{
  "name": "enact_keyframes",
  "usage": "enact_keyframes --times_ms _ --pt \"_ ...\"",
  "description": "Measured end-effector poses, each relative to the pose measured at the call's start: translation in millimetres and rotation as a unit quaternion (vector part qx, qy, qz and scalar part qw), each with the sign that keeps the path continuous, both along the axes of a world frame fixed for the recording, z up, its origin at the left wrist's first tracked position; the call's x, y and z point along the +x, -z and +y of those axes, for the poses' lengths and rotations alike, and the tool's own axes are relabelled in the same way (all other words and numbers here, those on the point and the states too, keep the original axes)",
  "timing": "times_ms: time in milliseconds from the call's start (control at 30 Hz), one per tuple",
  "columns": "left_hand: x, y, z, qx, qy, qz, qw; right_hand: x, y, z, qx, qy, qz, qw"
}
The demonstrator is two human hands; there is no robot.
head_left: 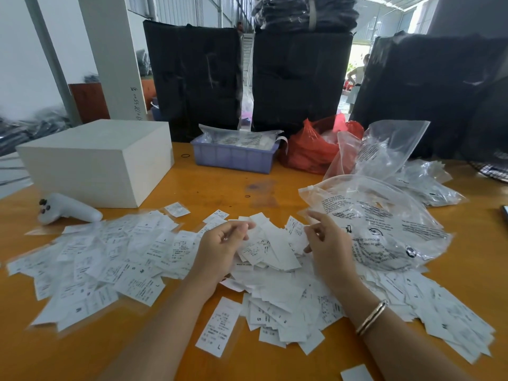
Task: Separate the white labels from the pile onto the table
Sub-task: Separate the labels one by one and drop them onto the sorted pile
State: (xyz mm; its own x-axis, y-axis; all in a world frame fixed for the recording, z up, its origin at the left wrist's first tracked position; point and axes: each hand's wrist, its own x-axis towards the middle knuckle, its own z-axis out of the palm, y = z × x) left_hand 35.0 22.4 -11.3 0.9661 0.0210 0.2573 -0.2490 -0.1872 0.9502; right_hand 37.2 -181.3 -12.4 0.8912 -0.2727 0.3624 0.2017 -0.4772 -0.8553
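The pile of white labels [264, 254] is spread across the orange table [214, 185], directly in front of the white box [93, 160]. The labels are small, thin slips printed with black text and size letters, overlapping loosely. A bunch of labels is held between both hands: the left hand [222, 248] is curled around its near edge, the right hand [327, 243] pinches its far side. For a clean separation, single slips are best fanned apart and laid flat on bare table, away from the clear plastic bags [384, 229] right of the box.
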Motion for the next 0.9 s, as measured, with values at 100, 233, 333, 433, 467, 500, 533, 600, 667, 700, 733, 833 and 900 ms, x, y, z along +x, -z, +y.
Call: enact_keyframes --times_ms 100,233,333,433,467,500,533,600,667,700,733,833,900 --pt "0.3 -0.7 -1.7 0.004 0.016 0.003 1.0 -4.1 -3.3 4.8 -0.016 -0.008 -0.062 0.998" --pt "0.5 -1.3 -2.5 0.028 0.024 -0.008 0.999 -10.0 -10.0 16.0 0.105 -0.065 -0.065 0.99" --pt "1.3 -0.9 -2.8 0.035 0.024 -0.016 0.999 -15.6 -12.0 24.9 0.279 -0.162 -0.008 0.947" --pt "1.5 -0.4 -2.8 0.04 0.026 -0.017 0.999 -18.6 -11.4 31.0 0.3 -0.183 -0.017 0.936" --pt "1.3 -0.4 -2.5 0.041 0.029 -0.018 0.999 -18.6 -11.5 31.9 0.299 -0.176 -0.027 0.938" --pt "1.0 -0.4 -2.3 0.041 0.033 -0.021 0.998 -18.3 -11.6 32.0 0.298 -0.166 -0.034 0.939" --pt "0.6 -0.4 -2.4 0.042 0.037 -0.024 0.998 -17.8 -11.8 31.4 0.297 -0.155 -0.037 0.941" --pt "0.2 -0.3 -2.5 0.047 0.042 -0.029 0.998 -15.9 -11.2 29.2 0.299 -0.138 -0.039 0.944" --pt "0.5 0.4 -2.7 0.05 0.046 -0.03 0.997 -14.8 -9.9 28.9 0.295 -0.139 -0.038 0.944" --pt "0.5 0.7 -3.0 0.05 0.047 -0.029 0.997 -14.9 -9.2 29.7 0.286 -0.145 -0.039 0.946" --pt "0.3 0.8 -3.4 0.05 0.048 -0.028 0.997 -15.4 -8.1 30.9 0.271 -0.152 -0.039 0.95" --pt "0.7 0.8 -4.2 0.05 0.045 -0.035 0.997 -16.9 -5.1 34.5 0.207 -0.178 -0.036 0.961" --pt "0.6 0.5 -4.8 0.051 0.044 -0.034 0.997 -17.8 -4.3 35.7 0.15 -0.191 -0.04 0.969"
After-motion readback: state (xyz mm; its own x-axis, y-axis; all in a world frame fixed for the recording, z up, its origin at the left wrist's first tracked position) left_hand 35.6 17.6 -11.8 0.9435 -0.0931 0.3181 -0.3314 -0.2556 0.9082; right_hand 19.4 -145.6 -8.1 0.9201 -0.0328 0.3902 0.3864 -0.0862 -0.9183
